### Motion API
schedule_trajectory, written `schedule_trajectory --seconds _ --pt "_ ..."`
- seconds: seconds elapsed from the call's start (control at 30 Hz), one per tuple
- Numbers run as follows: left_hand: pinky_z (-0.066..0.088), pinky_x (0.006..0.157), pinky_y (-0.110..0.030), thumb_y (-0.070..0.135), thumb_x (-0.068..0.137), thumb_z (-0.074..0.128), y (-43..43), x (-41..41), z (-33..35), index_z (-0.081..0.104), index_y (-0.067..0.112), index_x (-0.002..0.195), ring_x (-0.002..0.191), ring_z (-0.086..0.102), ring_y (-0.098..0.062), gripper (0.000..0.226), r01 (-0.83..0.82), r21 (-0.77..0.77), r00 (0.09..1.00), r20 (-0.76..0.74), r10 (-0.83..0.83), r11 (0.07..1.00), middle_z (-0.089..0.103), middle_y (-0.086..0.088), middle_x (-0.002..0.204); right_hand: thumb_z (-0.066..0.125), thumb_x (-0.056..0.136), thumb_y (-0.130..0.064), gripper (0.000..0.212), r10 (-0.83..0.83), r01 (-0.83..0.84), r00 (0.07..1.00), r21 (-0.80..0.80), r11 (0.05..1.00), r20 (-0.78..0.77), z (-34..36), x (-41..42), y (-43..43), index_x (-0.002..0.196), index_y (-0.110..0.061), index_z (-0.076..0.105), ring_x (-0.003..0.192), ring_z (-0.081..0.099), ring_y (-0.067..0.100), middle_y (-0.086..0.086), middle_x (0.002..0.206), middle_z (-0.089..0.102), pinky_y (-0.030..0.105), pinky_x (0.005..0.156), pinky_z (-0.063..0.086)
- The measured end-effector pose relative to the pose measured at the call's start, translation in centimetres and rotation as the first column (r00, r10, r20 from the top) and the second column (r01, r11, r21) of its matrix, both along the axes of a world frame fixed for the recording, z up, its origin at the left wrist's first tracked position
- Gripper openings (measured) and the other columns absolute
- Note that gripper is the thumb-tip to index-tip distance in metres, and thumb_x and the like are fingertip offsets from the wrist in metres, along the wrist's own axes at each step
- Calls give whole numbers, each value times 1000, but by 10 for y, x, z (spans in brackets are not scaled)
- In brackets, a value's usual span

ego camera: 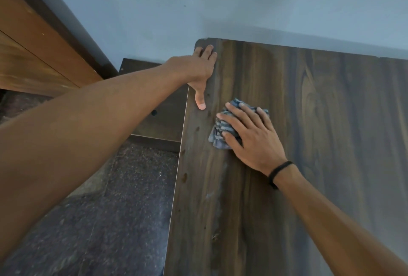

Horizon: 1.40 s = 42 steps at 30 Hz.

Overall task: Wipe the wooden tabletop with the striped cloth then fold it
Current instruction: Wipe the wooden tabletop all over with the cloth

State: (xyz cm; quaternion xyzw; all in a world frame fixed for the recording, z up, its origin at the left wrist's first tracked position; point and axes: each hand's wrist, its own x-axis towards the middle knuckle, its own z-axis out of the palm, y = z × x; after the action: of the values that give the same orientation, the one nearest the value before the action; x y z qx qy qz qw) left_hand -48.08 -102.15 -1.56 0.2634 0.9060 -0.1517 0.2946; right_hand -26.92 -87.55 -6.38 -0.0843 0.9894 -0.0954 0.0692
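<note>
Near the tabletop's (309, 121) far left corner, the right hand (249, 136) presses the bunched striped cloth (218, 136) flat-fingered; the left hand (201, 68) rests relaxed on the left edge.

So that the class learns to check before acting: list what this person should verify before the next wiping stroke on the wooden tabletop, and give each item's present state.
1. Right hand lies flat on the striped cloth: ok.
2. Striped cloth lies on the tabletop: ok. It is bunched and not yet folded.
3. Left hand rests on the table's left edge near the far corner: ok.
4. Tabletop wiped all over: not ok. A pale streak shows nearer the person.
5. Cloth damp or dry: cannot tell.
</note>
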Motion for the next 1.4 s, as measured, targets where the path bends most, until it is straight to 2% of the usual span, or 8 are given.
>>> schedule_trajectory --seconds 0.1,0.27,0.43,0.57,0.73,0.9,1.03,1.4 --pt "23 119 -56 59 41 92 0 -3 0 -23 6 153 150 -14 -37 169 20 2 1000 -9 -19 1000 -27 -9 162 28 101 -53 52 -246 246 969 -32 969 -7 0 -21 -6 152 -43 32 155 15 16 -12 166 23 46 126 4" --pt "19 120 -56 55 45 93 -6 3 1 -22 9 154 151 -18 -33 165 0 51 1000 9 0 999 -28 -6 162 30 102 -52 51 79 -79 997 -37 996 -14 1 21 -21 152 -41 35 154 16 14 -13 165 26 44 126 5" --pt "13 122 -53 52 52 93 -9 9 10 -18 9 155 150 -19 -31 158 37 85 999 -12 -36 996 -22 -9 164 30 102 -52 52 -247 247 969 -49 968 3 2 -18 -23 152 -42 32 155 13 15 -11 166 23 45 126 1" --pt "16 122 -52 44 58 92 -17 30 14 -15 7 156 151 -17 -28 150 101 144 993 -72 -92 984 -20 -10 164 28 102 -52 53 20 -21 1000 -19 1000 -17 1 40 -29 154 -41 31 155 15 14 -13 166 23 44 126 3" --pt "15 122 -51 54 61 88 -33 54 11 -23 12 154 151 -16 -28 151 115 38 991 64 -117 993 -30 -7 161 27 101 -54 53 -249 249 968 -27 968 2 1 35 -34 153 -43 31 155 14 15 -13 166 22 45 126 3" --pt "16 122 -51 48 61 90 -33 63 13 -19 11 155 152 -14 -29 148 99 56 994 36 -101 994 -26 -9 162 31 101 -53 52 14 -14 1000 0 1000 -28 -1 89 -33 152 -43 34 154 17 13 -14 165 25 42 126 4" --pt "16 121 -55 53 62 88 -37 78 17 -16 18 157 151 -15 -30 145 140 94 989 42 -145 986 -21 -6 164 28 101 -55 53 -313 313 950 -25 949 14 1 67 -44 153 -43 30 155 12 14 -13 166 21 44 126 2" --pt "15 120 -59 57 46 92 -47 114 1 -29 28 151 149 -23 -31 163 143 75 984 92 -149 987 -37 -3 158 34 101 -51 49 -136 133 990 -88 987 -29 -2 134 -81 148 -42 40 154 18 17 -12 164 28 46 126 4"
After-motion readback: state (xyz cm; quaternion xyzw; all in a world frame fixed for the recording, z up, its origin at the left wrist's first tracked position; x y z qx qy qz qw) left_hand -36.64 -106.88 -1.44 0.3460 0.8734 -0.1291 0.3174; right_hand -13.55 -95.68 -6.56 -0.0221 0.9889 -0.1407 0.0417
